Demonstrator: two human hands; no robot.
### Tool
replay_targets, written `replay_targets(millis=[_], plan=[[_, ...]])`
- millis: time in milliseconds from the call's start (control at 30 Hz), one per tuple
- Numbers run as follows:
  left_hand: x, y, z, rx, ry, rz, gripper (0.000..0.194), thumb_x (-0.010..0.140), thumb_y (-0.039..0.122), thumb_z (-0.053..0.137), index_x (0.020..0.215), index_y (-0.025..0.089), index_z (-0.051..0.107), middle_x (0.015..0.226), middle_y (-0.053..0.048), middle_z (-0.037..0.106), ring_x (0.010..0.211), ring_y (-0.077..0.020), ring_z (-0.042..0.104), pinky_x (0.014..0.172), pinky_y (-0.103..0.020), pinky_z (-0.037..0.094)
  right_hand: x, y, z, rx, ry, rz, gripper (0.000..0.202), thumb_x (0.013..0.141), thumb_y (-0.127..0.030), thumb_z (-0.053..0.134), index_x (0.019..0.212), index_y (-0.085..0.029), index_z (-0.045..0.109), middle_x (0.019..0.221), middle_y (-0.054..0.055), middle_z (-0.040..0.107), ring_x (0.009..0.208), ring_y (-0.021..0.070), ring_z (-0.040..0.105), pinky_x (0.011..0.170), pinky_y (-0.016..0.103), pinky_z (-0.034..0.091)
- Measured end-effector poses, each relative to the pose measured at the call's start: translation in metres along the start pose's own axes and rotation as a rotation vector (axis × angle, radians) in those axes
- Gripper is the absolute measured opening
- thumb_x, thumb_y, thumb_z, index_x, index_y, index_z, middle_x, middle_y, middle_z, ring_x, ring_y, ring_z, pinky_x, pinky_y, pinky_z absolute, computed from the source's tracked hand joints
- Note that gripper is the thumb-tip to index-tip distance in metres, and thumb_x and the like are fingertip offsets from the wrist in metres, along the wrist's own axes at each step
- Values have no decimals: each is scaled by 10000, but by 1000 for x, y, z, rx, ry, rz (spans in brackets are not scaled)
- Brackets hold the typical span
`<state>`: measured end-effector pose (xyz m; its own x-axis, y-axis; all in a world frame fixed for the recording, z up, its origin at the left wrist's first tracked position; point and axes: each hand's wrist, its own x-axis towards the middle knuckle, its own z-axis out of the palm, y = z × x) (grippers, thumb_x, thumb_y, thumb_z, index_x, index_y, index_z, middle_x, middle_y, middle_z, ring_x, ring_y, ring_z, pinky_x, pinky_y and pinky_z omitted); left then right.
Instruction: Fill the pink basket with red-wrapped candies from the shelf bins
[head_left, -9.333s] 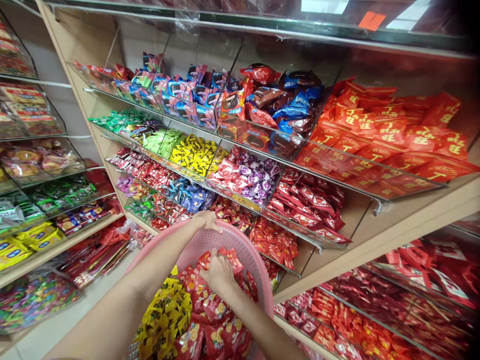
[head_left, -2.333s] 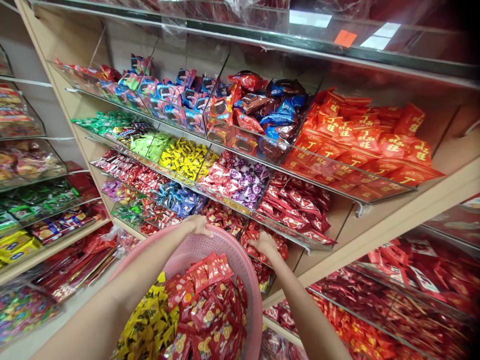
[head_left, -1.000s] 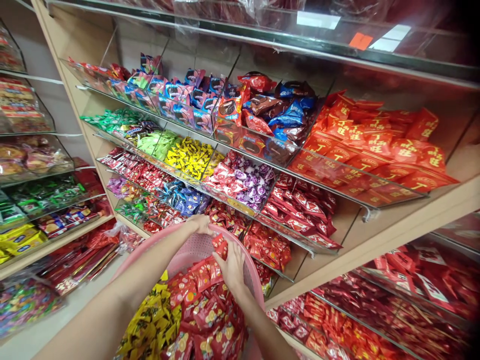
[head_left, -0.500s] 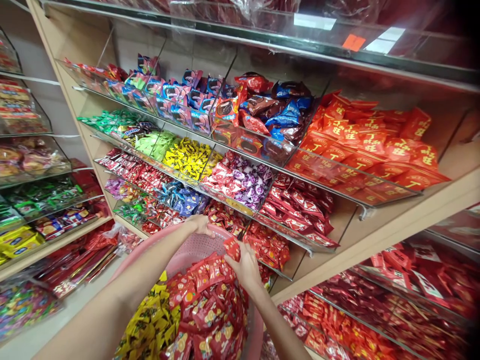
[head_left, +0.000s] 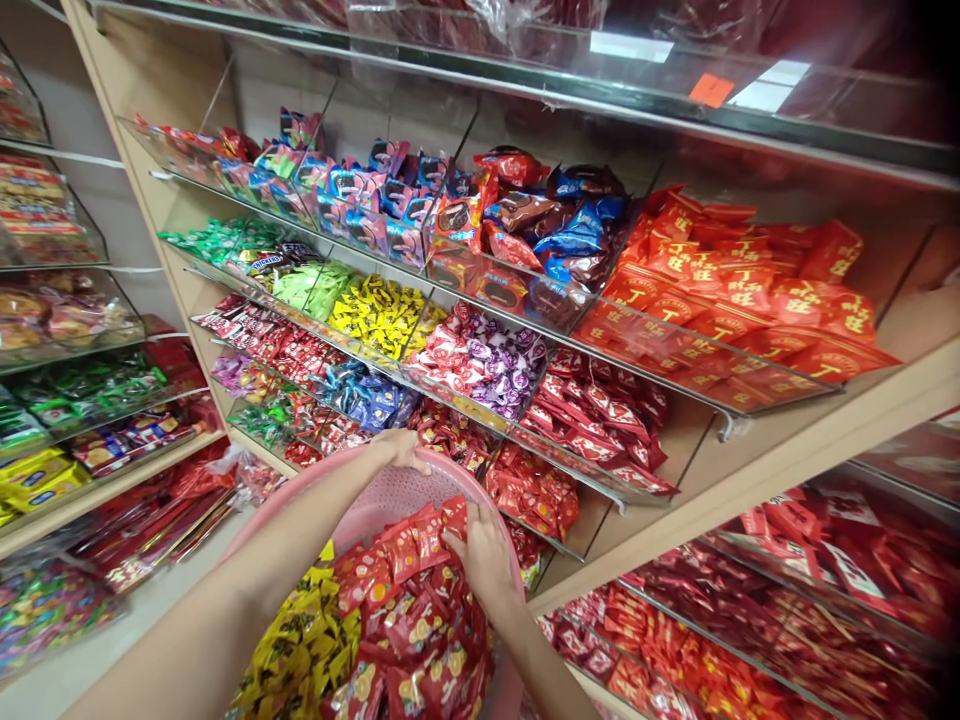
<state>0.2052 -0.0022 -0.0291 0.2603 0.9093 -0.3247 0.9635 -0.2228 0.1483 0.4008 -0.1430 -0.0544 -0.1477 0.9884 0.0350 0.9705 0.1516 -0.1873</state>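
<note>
A pink perforated plastic basket (head_left: pixel 259 520) is tilted in front of me, its far rim close to the lower shelves. My left hand (head_left: pixel 403 450) reaches across and is closed on that rim. Inside, red candy packets with orange prints (head_left: pixel 424 625) fill the right side, and yellow-wrapped candies (head_left: pixel 300 630) lie on the left. My right hand (head_left: pixel 484 545) is inside the basket's right edge, thumb and fingers around a red packet (head_left: pixel 454 517) at the top of the pile. Its palm hides part of the packets beneath.
Sloped clear-fronted shelves (head_left: pixel 517 310) with candies in dividers rise just beyond the basket. Orange-red packets (head_left: pixel 735 290) sit at the upper right. Another shelf unit (head_left: pixel 67 370) stands at left, above a bag of colourful sweets (head_left: pixel 56 620). More red packets (head_left: pixel 750 620) fill the lower right shelves.
My right hand has moved down with the red packet, from near the basket's far rim onto the pile. My left hand stays on the rim.
</note>
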Motion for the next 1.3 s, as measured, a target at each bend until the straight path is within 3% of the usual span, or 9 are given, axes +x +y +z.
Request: replay_targets(millis=[233, 433, 567, 767, 900, 1000, 1133, 1233, 1300], plan=[[-5, 3, -3, 0, -3, 3, 738, 485, 772, 513, 885, 172, 670, 929, -137, 661, 853, -307, 611, 691, -345, 472, -3, -3, -12, 29, 61, -6, 430, 786, -392, 539, 1119, -123, 495, 1159, 165, 525, 1093, 271, 493, 868, 357, 409], [-5, 3, -2, -9, 14, -11, 749, 477, 778, 508, 880, 169, 673, 931, -146, 658, 854, -308, 609, 680, -340, 469, -5, -41, -16, -65, 44, -61, 416, 811, -433, 482, 1108, -143, 496, 1013, 166, 605, 996, 289, 533, 830, 399, 392], [-3, 1, -1, -24, 7, -7, 745, 471, 792, 492, 867, 188, 672, 931, -129, 661, 853, -289, 610, 693, -325, 462, -1, -59, -8, -171, 15, -107, 380, 797, -393, 512, 1082, -141, 522, 942, 165, 617, 916, 283, 549, 780, 403, 391], [-3, 2, -2, -9, 7, -4, 727, 485, 776, 505, 859, 174, 670, 936, -141, 660, 862, -291, 608, 694, -322, 460, 4, -53, 9, -251, 18, -112, 548, 759, -378, 581, 1203, -84, 455, 973, 212, 596, 917, 305, 544, 746, 408, 402], [-7, 5, -5, 11, 12, -24, 722, 487, 770, 512, 855, 171, 673, 942, -151, 659, 870, -290, 607, 690, -311, 458, 1, -51, 1, -178, 30, -97, 508, 788, -452, 520, 1170, -120, 470, 972, 199, 595, 895, 292, 566, 761, 415, 407], [-8, 6, -6, 13, 3, -22, 694, 504, 757, 512, 851, 178, 671, 920, -135, 665, 848, -273, 612, 688, -302, 453, 4, -41, -18, -84, 76, -92, 457, 823, -519, 413, 1087, -155, 497, 939, 160, 604, 872, 273, 582, 740, 381, 417], [-7, 3, -5, -9, 10, -2, 710, 481, 780, 495, 834, 188, 666, 887, -120, 672, 824, -265, 615, 691, -299, 449, 26, -1, -40, 20, 203, 24, 424, 878, -475, 286, 1134, -172, 437, 992, 127, 595, 861, 228, 593, 683, 313, 418], [-8, 2, -5, -19, 13, 1, 699, 483, 768, 508, 843, 189, 661, 921, -126, 666, 851, -274, 611, 694, -301, 449, 46, 38, -40, 18, 233, 195, 343, 870, -394, 333, 1101, -169, 447, 1011, 124, 591, 892, 234, 586, 662, 306, 414], [-9, 3, -6, -25, 8, 0, 686, 498, 757, 510, 847, 186, 660, 943, -129, 661, 858, -276, 609, 688, -300, 450, 56, 58, -34, 20, 174, 301, 354, 822, -377, 428, 1094, -151, 452, 1033, 144, 581, 926, 254, 577, 664, 316, 415]])
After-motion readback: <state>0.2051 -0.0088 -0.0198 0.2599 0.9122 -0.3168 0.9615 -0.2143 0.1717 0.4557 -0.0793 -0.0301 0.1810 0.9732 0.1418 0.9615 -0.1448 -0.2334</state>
